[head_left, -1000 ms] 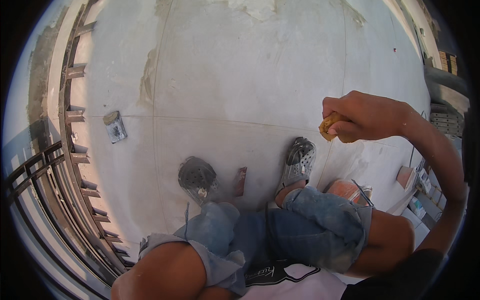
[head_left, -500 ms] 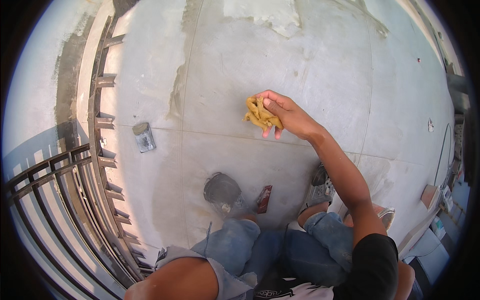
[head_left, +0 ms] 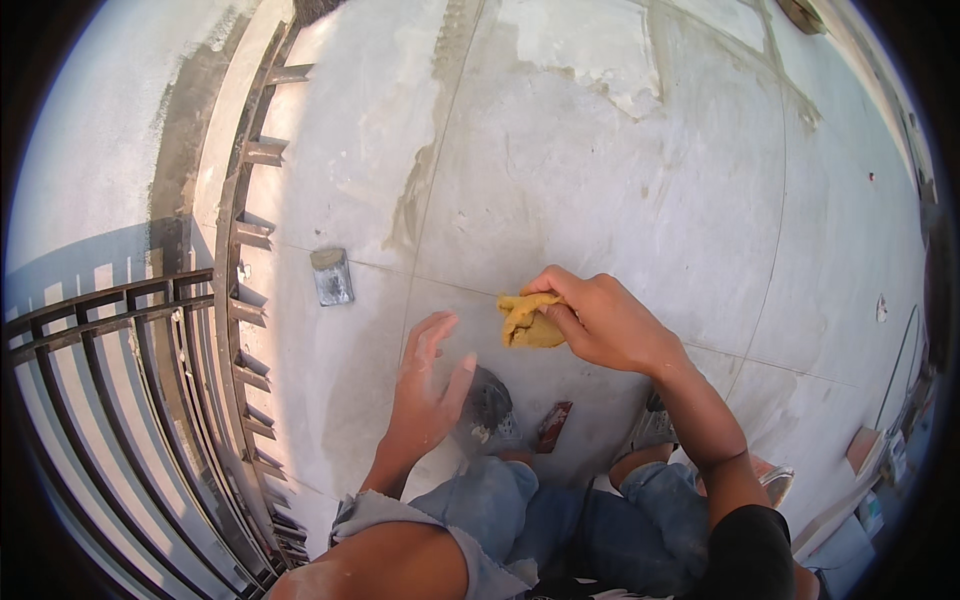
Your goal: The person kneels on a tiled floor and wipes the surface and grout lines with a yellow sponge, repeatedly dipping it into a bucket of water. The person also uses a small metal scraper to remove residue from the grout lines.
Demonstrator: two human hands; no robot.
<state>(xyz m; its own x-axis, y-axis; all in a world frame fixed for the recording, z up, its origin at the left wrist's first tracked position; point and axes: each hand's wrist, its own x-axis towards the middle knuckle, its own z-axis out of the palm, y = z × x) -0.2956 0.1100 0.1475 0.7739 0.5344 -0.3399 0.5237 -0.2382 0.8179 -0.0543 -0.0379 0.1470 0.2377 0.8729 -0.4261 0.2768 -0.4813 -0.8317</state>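
Grey floor (head_left: 610, 190) beside dark railing (head_left: 224, 325)

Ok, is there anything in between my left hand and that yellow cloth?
Nothing visible: just an open gap, with floor showing through, separates your left hand from the yellow cloth. Your right hand grips the cloth's other side, and the dark shoe shows below that gap.

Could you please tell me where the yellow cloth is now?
In the head view, the yellow cloth is near the centre, held in the right hand, to the right of the left hand.
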